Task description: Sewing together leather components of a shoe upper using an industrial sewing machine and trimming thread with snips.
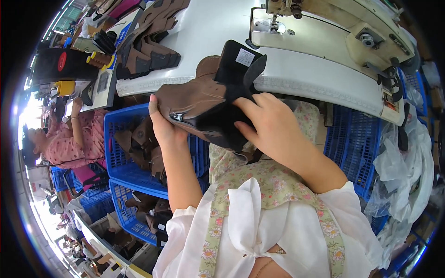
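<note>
A brown and black shoe upper [197,104] is held up between my two hands, above my lap at the white table's front edge. My left hand [163,125] supports its brown end from below, fingers and thumb curved round it. My right hand [266,118] grips the black side, with some fingers reaching into the dark opening; those fingertips are hidden. A black tongue with a white label [244,57] stands up at the far side of the upper. Beyond it, on the table, lies a row of brown upper pieces [150,51].
The sewing machine [320,34] stands at the back right of the white table [204,28]. Blue baskets [134,178] with brown pieces sit at my left, and another blue basket [352,139] at my right beside clear plastic bags [398,162]. A co-worker in pink [76,143] works at far left.
</note>
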Available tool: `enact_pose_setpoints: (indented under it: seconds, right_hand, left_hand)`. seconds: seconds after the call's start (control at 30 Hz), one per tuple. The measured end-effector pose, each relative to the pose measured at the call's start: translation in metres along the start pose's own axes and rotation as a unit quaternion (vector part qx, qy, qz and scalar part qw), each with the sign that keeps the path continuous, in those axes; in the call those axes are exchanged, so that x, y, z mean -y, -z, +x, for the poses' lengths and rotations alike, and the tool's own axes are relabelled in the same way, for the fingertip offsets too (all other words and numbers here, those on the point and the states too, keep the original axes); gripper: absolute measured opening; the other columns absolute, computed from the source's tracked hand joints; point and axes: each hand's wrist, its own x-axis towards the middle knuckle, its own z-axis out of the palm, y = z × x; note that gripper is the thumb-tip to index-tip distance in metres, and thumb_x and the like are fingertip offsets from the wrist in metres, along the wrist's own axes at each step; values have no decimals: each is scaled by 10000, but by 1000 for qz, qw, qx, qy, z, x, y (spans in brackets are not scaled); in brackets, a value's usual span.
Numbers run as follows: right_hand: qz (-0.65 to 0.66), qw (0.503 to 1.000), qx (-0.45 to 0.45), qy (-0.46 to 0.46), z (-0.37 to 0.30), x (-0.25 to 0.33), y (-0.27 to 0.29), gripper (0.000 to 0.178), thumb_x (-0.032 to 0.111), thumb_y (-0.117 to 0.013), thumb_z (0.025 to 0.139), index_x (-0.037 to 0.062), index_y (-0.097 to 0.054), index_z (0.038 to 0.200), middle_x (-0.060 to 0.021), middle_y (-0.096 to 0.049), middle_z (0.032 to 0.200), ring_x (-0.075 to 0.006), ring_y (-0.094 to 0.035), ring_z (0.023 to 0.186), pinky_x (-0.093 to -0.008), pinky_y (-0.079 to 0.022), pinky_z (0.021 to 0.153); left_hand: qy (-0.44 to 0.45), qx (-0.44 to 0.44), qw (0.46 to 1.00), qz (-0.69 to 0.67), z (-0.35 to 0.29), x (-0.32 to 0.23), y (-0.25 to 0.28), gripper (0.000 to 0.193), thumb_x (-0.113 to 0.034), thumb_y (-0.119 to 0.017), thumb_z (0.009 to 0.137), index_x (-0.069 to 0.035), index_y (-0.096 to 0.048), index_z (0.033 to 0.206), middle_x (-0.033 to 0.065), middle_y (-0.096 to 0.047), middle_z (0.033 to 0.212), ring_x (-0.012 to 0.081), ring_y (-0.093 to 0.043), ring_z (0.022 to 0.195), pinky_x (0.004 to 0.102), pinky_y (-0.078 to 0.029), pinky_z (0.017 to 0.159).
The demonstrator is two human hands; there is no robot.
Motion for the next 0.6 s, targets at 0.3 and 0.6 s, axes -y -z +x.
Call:
enact_pose_setpoints:
  seconds: [0.3,0.6]
  right_hand:
    - [44,994,-14,-97,-15,-39,-34,357,68,-691,745,19,-533,1061,-142,-571,844,-352,-601,822,-437,-502,729]
    - [28,991,-58,121,-7,-12,-7,169,105,-724,563,75,-574,636,-70,-551,756,-234,-569,677,-361,-449,517]
  left_hand:
    - [17,64,998,18,-34,3,-6,423,-337,-553,993,-2,-541,1251,138,-603,1242,283,-584,1158,436,-466,1020]
    - [27,-41,998,46,-14,-22,-12,394,-348,-576,960,-5,-616,1151,128,-663,1114,264,-646,1037,409,-522,933]
